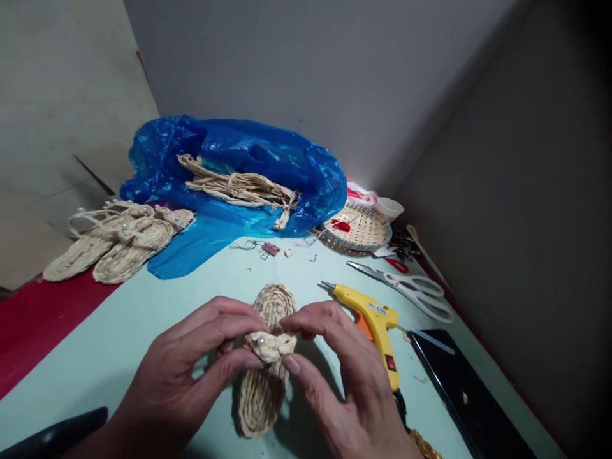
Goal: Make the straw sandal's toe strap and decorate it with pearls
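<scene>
A small woven straw sandal (266, 389) lies on the pale green table top (129, 331) in front of me. Across its middle sits a braided straw strap with a pearl bead (270, 345). My left hand (191, 363) pinches the strap's left end between thumb and fingers. My right hand (335, 370) pinches the strap's right end the same way. Both hands press the strap down onto the sandal.
A yellow glue gun (375, 325) lies just right of my hands, white-handled scissors (411, 288) beyond it. A black tablet (459, 389) is at the right edge. Further back: a blue plastic bag (239, 172) of straw, finished sandals (119, 239) at left, a woven tray (356, 228).
</scene>
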A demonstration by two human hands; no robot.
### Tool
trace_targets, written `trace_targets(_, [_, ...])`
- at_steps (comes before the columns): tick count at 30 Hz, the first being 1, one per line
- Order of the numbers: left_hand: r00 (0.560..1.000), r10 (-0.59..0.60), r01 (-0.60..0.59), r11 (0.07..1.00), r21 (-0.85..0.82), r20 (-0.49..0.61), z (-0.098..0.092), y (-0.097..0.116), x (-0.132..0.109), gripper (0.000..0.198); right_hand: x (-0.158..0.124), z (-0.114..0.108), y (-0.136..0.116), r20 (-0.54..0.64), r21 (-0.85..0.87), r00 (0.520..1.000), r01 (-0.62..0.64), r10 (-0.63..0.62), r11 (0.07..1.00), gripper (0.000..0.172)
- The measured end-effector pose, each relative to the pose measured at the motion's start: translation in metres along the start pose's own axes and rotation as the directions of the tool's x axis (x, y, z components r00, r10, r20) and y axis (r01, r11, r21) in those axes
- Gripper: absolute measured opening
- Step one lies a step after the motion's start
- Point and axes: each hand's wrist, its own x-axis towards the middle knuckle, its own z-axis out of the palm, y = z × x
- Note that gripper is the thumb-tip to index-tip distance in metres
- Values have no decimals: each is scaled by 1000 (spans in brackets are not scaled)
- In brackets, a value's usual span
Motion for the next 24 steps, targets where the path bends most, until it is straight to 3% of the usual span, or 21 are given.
trace_targets(7, [999,-22,23,999,-30,39,3,-2,-4,25,1,1,-4,-26,20,994,102,-102,995,22])
trace_targets(13, [987,-128,127,992,18,96,4,8,-7,29,3,-1,-6,19,-48,983,184,-183,982,17])
trace_targets(17, [980,-170,166,985,45,106,3,14,-5,23,1,-4,-9,48,-68,988,148,-145,987,16])
trace_targets(24, [976,-183,190,980,-56,117,5,12,-4,18,-6,-3,-10,78,-95,987,145,-138,985,19])
